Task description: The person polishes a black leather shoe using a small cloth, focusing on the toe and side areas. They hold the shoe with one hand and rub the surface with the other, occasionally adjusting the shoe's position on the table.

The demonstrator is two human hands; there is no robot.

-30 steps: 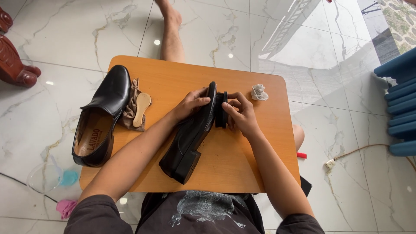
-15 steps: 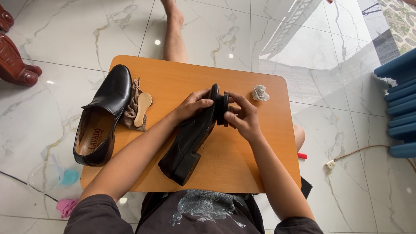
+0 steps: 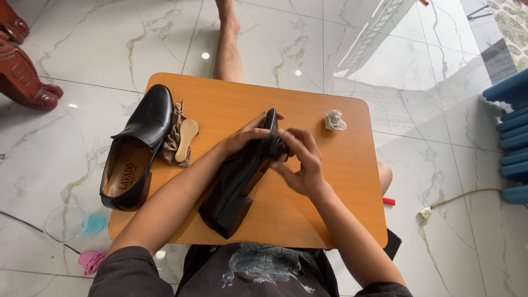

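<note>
A black leather shoe (image 3: 234, 184) lies on its side in the middle of a small orange table (image 3: 341, 181), sole toward me. My left hand (image 3: 245, 137) grips its upper edge near the toe. My right hand (image 3: 300, 159) presses a small dark object against the shoe's toe part; what that object is I cannot make out. The matching black shoe (image 3: 137, 146) stands upright at the table's left edge, apart from both hands.
A brown cloth (image 3: 170, 146) with a small wooden brush (image 3: 186, 138) lies beside the left shoe. A crumpled white paper (image 3: 334, 120) sits at the table's far right. Marble floor, a bare leg (image 3: 228, 47), a clear lid (image 3: 66, 223), a pink rag (image 3: 91, 261), blue chairs (image 3: 511, 137) surround it.
My right hand has shifted slightly along the toe of the held shoe. The shoe and my left hand stay almost where they were.
</note>
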